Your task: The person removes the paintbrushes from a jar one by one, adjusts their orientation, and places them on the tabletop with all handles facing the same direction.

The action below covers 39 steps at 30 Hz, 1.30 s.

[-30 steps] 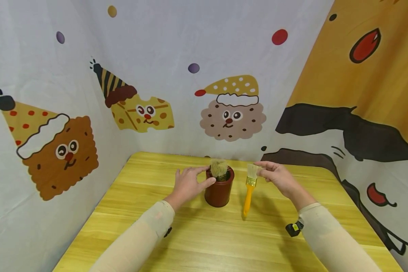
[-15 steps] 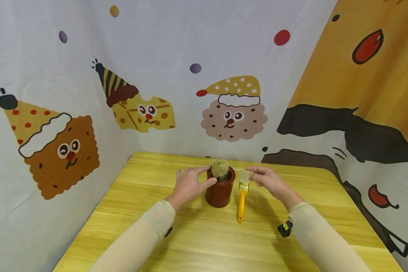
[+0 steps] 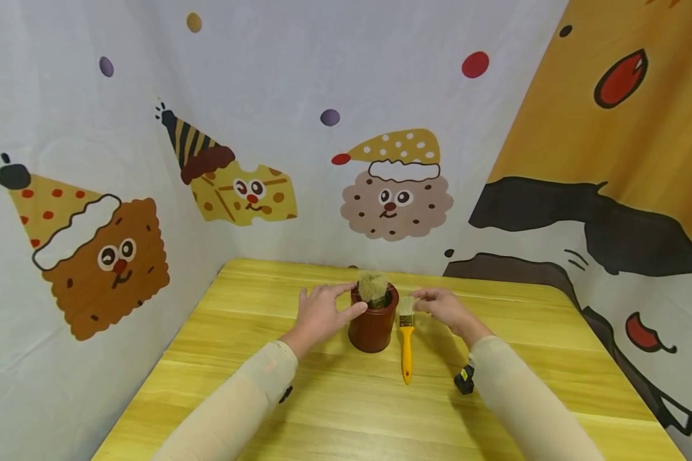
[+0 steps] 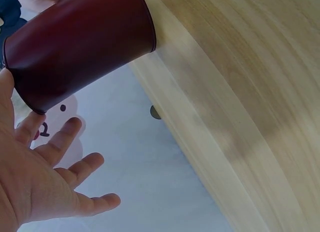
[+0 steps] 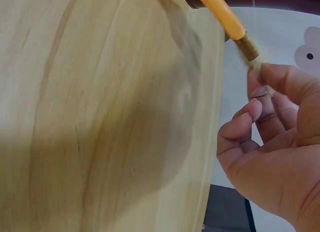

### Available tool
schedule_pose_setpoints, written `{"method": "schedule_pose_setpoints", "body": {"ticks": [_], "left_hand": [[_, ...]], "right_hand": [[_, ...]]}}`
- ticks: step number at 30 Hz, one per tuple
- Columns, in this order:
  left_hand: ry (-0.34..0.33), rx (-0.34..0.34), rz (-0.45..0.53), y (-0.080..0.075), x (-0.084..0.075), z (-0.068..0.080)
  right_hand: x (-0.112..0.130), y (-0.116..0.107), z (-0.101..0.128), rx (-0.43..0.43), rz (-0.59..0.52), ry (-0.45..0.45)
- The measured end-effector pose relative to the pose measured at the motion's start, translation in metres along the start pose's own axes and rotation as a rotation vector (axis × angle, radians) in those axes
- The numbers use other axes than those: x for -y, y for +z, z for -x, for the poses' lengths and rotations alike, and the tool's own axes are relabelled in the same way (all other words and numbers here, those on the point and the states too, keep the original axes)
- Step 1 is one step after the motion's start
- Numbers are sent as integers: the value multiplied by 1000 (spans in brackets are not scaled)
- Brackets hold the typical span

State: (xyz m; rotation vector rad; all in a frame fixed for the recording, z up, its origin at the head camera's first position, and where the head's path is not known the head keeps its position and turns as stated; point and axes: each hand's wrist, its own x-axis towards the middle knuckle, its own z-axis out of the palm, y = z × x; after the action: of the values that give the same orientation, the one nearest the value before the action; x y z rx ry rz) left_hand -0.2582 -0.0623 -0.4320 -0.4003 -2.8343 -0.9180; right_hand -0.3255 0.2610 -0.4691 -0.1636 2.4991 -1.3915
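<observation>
The yellow wooden bench (image 3: 323, 397) is showing a smooth, straight-grained top with rounded far corners, and printed fabric walls (image 3: 92, 128) are closing it in on the left, back and right, just behind the far edge. The dark red cylindrical pot (image 3: 372, 325) is standing upright near that far edge, smooth and matte on its wall, with a tuft of pale bristles (image 3: 373, 287) sticking up out of its mouth. The left hand (image 3: 321, 312) is resting against the pot's left side, fingers (image 4: 75, 167) spread and fairly straight, thumb lying against the wall under the rim. Just beside the pot on its right, apart from it, the yellow-handled brush (image 3: 406, 339) is hanging with its slim handle pointing down at the bench, a metal band joining handle to pale bristles. The right hand (image 3: 446, 310) is pinching the bristle end between thumb and curled fingers (image 5: 250, 111). Broad open bench is lying in front of both hands towards the near edge, with bare strips to the left and right of the forearms, which are covered in beige sleeves (image 3: 248, 390).
</observation>
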Motion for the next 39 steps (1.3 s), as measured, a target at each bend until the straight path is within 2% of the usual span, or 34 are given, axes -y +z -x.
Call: {"method": "schedule_pose_setpoints", "body": {"ticks": [10,39], "left_hand": [[6,2,-2,1,2,1],[5,-6,16,5,5,-1]], "right_hand": [[-3,10,-7,-44,103,22],[-22,21,-25,-165,190,94]]}}
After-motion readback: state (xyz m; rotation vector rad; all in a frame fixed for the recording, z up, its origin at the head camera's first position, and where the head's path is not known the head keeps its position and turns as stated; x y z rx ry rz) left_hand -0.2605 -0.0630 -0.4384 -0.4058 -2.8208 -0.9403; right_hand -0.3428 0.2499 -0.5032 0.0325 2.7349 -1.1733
